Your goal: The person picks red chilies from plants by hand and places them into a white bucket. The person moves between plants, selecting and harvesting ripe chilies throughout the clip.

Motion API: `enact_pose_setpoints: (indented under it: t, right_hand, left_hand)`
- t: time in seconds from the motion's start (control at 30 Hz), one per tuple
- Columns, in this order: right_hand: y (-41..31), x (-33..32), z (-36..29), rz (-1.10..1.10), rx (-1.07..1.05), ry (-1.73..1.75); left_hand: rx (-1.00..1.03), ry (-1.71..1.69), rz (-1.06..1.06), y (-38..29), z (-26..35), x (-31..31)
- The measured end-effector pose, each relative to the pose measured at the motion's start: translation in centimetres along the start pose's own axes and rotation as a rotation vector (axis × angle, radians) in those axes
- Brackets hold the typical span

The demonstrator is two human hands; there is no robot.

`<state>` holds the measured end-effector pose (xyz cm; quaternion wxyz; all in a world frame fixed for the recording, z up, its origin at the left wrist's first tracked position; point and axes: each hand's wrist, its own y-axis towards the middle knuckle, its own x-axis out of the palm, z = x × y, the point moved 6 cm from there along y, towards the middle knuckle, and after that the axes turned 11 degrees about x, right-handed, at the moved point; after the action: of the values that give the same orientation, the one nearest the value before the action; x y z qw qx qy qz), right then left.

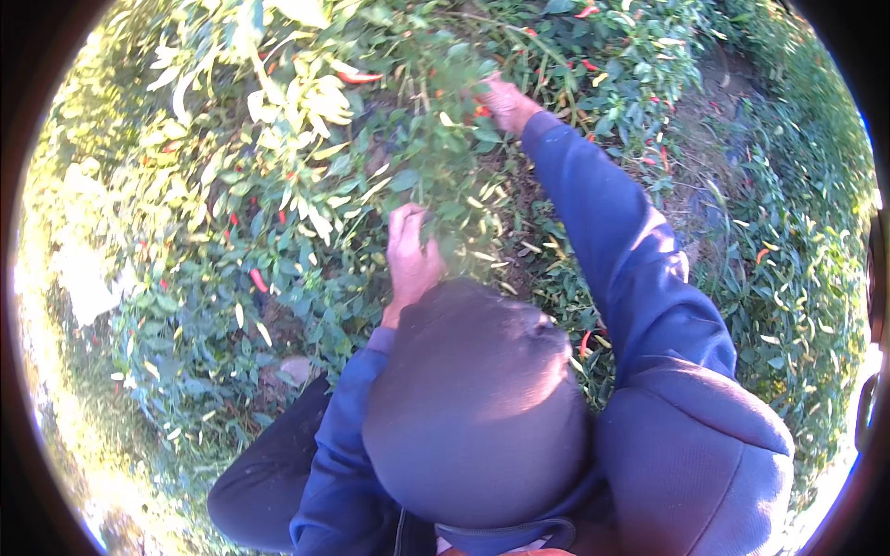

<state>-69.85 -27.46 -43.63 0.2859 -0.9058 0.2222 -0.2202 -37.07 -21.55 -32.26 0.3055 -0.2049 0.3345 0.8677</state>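
Chilli pepper plants with green leaves (455, 156) spread before me, bearing pale green and red chillies. Farther out, my right hand (504, 104) reaches into the foliage, its fingertips hidden by leaves. Right beside those fingers is a small red-orange chilli (482, 111); whether they touch it I cannot tell. Closer to my body, my left hand (411, 250) is raised with bent fingers against the leafy stems. Blurred greenery covers part of that hand, so its grip is unclear. A long red chilli (360, 78) hangs up and to the left of both hands.
A dark, rounded cloth shape (480, 403), not clearly identifiable, blocks the lower middle. My bent legs show on both sides, one dark trouser knee (268, 479) at left. Bare soil (716, 132) runs between plant rows at right. A stone-like lump (297, 370) lies at left.
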Motion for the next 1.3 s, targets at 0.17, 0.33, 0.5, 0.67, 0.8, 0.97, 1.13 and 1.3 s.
enact_pose_setpoints:
  t: [0.17, 0.33, 0.5, 0.67, 0.8, 0.97, 1.13, 1.3]
  right_hand:
    - [-1.3, -2.4, -1.6, -0.130, -0.103, 0.091]
    - [-0.9, -3.7, -2.8, 0.040, -0.329, -0.629]
    - [-7.8, -6.1, -6.4, 0.349, -0.939, -1.007]
    - [-14.7, -7.9, -2.8, 0.213, -0.175, 0.003]
    - [-18.0, -1.8, -5.3, -0.098, -0.175, 0.201]
    - [-16.1, 9.6, -10.3, -0.075, -0.419, -0.247]
    - [-6.2, 13.4, -11.3, 0.037, -0.500, -0.258]
    - [-4.4, 18.1, -11.5, -0.133, -0.583, -0.559]
  left_hand:
    - [0.036, -0.062, -0.024, 0.8, 0.5, 1.2]
    - [-0.003, -0.078, -0.056, 0.5, 0.2, 1.4]
    - [0.017, -0.109, -0.108, 1.1, 0.5, 2.0]
    - [-0.048, -0.164, -0.213, 0.9, 0.3, 2.9]
    - [0.007, -0.272, -0.479, 0.2, 0.0, 4.1]
    - [-0.179, -0.483, -0.606, 2.6, 1.1, 1.4]
    - [-0.406, -0.734, -0.545, 4.3, 3.1, -2.0]
    - [-0.507, -0.799, -0.432, 2.4, 1.5, -3.1]
